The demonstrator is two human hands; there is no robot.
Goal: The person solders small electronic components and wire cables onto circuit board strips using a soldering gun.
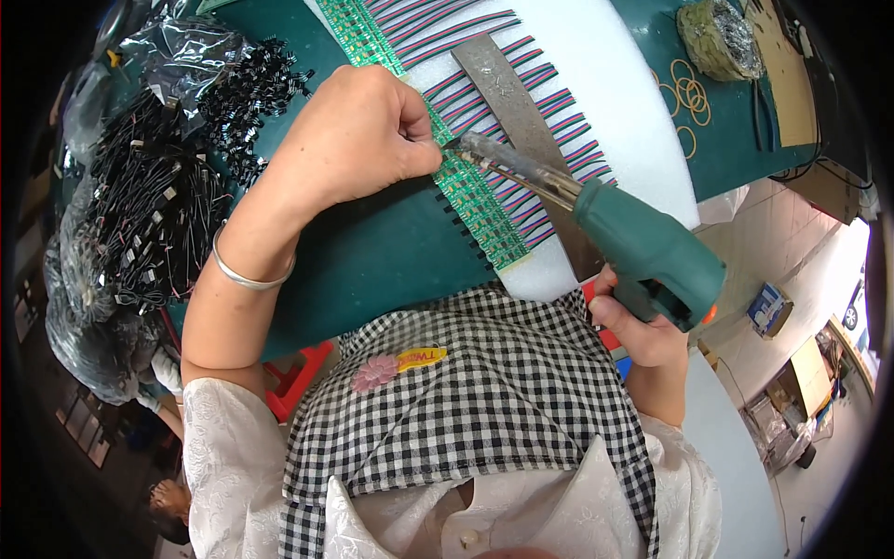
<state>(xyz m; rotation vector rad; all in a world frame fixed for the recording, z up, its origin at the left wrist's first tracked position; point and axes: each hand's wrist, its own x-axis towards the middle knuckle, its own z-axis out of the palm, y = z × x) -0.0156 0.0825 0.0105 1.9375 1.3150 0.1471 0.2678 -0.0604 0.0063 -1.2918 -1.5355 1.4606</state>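
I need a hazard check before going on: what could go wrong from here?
The tip of the green soldering gun is close to the left hand; if hot, a slip by the right hand could burn it, or scorch the circuit boards.
The metal bar across the coloured wires might shift if bumped.

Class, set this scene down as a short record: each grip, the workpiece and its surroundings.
Left grip: fingers curled at the circuit boards; anything held is hidden
Right grip: holding green pistol-shaped tool, tip near the left fingers
Wires: coloured, right of the boards, grey metal bar across them
Base: white foam on green table
Left side: black cables heaped
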